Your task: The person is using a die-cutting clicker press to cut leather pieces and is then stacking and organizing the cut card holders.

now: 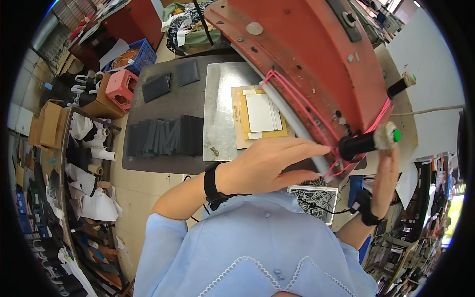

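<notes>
My left hand (269,163) reaches across in front of the red swing arm of a press (307,59), fingers stretched out and apart. Its fingertips are by the pink cord (316,123) tied around the arm, close to a black handle (357,146) with a wrapped end and green button. On the far side of that handle, my right hand (386,178) is raised with straight fingers, partly hidden by the wrapped end. Left of the arm, a yellow-edged board with a white panel (262,114) lies on cardboard (241,141) over a metal plate (217,94).
Dark rectangular pieces (166,134) lie in an overlapping row on the dark table (148,163), with more pieces (157,87) behind. A second handle (401,85) juts from the arm. A white tray of small parts (316,198) sits below; a pink stool (121,89) and loaded rack (67,173) stand left.
</notes>
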A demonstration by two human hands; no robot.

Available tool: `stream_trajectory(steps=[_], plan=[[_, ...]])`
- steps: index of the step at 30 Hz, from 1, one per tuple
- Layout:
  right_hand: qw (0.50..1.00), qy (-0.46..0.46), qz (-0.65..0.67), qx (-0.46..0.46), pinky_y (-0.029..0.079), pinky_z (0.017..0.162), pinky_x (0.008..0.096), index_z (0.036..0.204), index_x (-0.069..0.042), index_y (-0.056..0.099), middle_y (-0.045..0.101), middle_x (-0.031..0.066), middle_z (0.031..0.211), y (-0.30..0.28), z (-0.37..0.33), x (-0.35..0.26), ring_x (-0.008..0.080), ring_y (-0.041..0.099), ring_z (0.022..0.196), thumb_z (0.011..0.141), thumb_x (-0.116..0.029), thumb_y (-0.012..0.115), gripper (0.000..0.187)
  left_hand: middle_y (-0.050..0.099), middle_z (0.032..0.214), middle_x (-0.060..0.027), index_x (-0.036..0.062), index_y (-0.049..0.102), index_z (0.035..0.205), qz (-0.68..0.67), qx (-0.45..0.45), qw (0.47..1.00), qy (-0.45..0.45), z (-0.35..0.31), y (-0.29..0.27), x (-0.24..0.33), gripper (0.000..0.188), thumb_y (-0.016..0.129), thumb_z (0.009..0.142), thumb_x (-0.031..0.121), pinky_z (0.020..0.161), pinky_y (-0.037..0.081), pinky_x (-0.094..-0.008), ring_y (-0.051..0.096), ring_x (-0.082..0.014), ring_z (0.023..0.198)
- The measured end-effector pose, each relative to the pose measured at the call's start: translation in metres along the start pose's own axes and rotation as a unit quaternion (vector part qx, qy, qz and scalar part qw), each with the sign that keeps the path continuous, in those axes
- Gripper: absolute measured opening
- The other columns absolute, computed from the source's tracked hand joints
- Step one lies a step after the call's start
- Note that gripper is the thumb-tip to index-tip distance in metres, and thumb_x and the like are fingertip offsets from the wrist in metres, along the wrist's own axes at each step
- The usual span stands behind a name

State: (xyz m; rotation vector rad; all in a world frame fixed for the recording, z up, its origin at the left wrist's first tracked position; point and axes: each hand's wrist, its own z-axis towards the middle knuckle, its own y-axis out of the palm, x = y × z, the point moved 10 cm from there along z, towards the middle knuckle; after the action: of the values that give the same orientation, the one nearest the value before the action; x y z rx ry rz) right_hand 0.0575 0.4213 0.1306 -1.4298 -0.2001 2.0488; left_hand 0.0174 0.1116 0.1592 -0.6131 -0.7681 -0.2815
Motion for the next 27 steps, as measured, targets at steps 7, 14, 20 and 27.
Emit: stream_trajectory(steps=[7,14,20,27], plan=[[0.984,-0.018,0.048,0.171,0.027,0.119,0.0403,0.152,-0.001,0.032,0.045,0.0202,0.149,-0.092,0.094,0.038,0.0275,0.043,0.139,0.108,-0.041,0.036,0.059,0.055,0.141,-0.0163,-0.0001,0.031,0.151,-0.057,0.021,0.998,-0.010,0.027,-0.005,0.023,0.095,0.088,0.077,0.021,0.107,0.041,-0.0390,0.053,-0.0274,0.130],[0.965,-0.024,0.226,0.128,0.033,0.115,0.0397,0.151,-0.003,0.033,0.047,0.0201,0.147,-0.009,0.094,-0.009,0.0276,0.049,0.134,0.107,-0.054,0.030,0.067,0.064,0.081,-0.0133,-0.0053,0.049,0.121,-0.350,0.194,0.916,-0.022,-0.028,-0.051,0.005,0.067,0.072,0.089,0.050,0.065,0.050,-0.0271,0.063,-0.0156,0.070],[0.934,0.010,0.344,0.096,0.044,0.101,0.0389,0.133,0.002,0.052,0.064,0.0174,0.115,0.015,0.073,-0.026,0.0253,0.062,0.106,0.104,-0.050,0.037,0.062,0.061,0.064,-0.0141,-0.0064,0.060,0.101,-0.286,0.239,0.917,-0.143,-0.058,-0.091,-0.007,0.068,0.052,0.090,0.060,0.053,0.048,-0.0277,0.059,-0.0180,0.055],[0.917,0.009,0.398,0.006,0.046,0.073,0.0345,0.095,-0.001,0.058,0.053,0.0059,0.070,0.028,0.083,-0.031,0.0163,0.050,0.065,0.094,-0.035,0.051,0.034,0.061,0.061,-0.0157,-0.0096,0.064,0.093,-0.356,0.205,0.901,-0.140,-0.061,-0.099,-0.012,0.059,0.059,0.084,0.049,0.048,0.047,-0.0294,0.059,-0.0188,0.051]])
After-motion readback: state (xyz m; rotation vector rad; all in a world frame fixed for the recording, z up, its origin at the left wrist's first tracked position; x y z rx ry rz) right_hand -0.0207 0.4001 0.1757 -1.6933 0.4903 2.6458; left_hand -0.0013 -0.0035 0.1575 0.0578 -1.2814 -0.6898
